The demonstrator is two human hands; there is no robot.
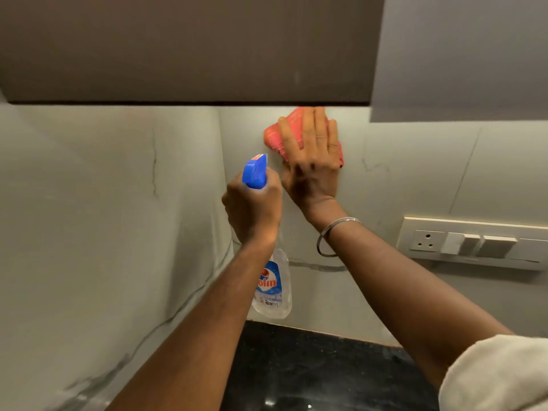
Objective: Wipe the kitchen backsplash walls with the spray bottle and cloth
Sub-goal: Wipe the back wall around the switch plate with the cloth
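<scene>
Left arm: raised from low centre, forearm angled up toward the corner where the two wall panels meet. The left hand (252,209) is closed in a tight fist round the neck of the spray bottle (274,292). The trigger head points up at the wall, and the body hangs below the fist, above the dark countertop (311,369). Whether a finger sits on the trigger cannot be told.

Bottle: clear plastic body, blue-and-white label with red lettering, blue trigger head with an orange-red tip.

Right arm: reaches up beside the left. The right hand (311,161) lies flat, fingers straight and slightly spread, pressing the cloth (274,134) against the backsplash wall (409,167) — just under the lower edge of the overhead cabinet (189,48). The two hands are nearly touching.

Cloth: pink-red, bunched, showing past the fingers at left and top, with a sliver at the right.

Wall: pale, glossy, faint grey veining. A thin bangle (335,235) hangs on the right wrist. Further right on the same wall — a switch plate (474,243) with one socket.
</scene>
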